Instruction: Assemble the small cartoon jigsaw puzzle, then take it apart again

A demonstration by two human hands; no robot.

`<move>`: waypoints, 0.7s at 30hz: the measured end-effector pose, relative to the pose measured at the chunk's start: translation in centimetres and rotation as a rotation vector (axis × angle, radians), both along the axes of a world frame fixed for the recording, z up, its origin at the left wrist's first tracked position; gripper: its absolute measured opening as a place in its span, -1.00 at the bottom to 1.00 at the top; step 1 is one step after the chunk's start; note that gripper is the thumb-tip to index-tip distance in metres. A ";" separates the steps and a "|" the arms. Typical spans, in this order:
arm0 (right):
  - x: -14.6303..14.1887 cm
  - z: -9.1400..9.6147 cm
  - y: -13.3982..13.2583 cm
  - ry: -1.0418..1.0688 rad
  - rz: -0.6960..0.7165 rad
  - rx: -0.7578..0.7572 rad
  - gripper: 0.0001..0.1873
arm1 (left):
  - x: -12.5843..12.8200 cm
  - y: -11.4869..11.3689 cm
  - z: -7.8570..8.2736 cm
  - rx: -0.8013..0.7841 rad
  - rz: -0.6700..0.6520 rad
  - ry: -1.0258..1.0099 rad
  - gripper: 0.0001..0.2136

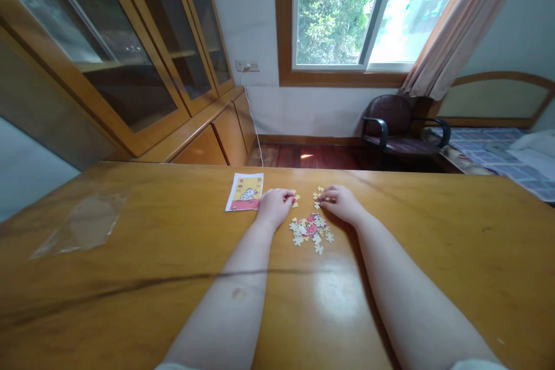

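Observation:
My left hand (274, 207) is closed in a pinch, with a small red jigsaw puzzle piece at its fingertips. Just beyond those fingers lie a few yellow puzzle pieces (296, 197). My right hand (343, 203) curls inward, its fingertips closed on a pale puzzle piece at the edge of another small group of pieces (319, 189). Nearer to me, between my forearms, sits a loose pile of puzzle pieces (309, 229), some red or yellow, several showing pale backs. Left of my left hand lies a picture card (244, 192) with a white cartoon animal on yellow and red, partly covered by that hand.
A clear plastic bag (89, 219) lies flat on the left of the wooden table (433, 243). Beyond the far edge are a glass-door cabinet (173, 40), a white cord (251, 110), an office chair (396, 124) and a bed (503, 153).

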State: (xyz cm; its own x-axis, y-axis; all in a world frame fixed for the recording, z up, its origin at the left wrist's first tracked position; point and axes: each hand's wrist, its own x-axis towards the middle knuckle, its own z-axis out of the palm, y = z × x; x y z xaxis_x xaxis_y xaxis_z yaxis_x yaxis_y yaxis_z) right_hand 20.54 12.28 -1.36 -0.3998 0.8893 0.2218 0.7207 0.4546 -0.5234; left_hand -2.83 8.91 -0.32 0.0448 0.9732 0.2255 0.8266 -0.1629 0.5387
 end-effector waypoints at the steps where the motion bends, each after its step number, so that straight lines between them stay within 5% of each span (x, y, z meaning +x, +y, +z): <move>1: -0.1 0.1 -0.1 -0.031 0.004 0.004 -0.87 | -0.1 0.0 -0.1 -0.009 0.022 0.012 -0.84; 21: -1.4 0.1 -0.7 -0.162 0.071 0.052 -0.86 | -0.2 0.2 -0.5 -0.032 0.141 0.076 -0.81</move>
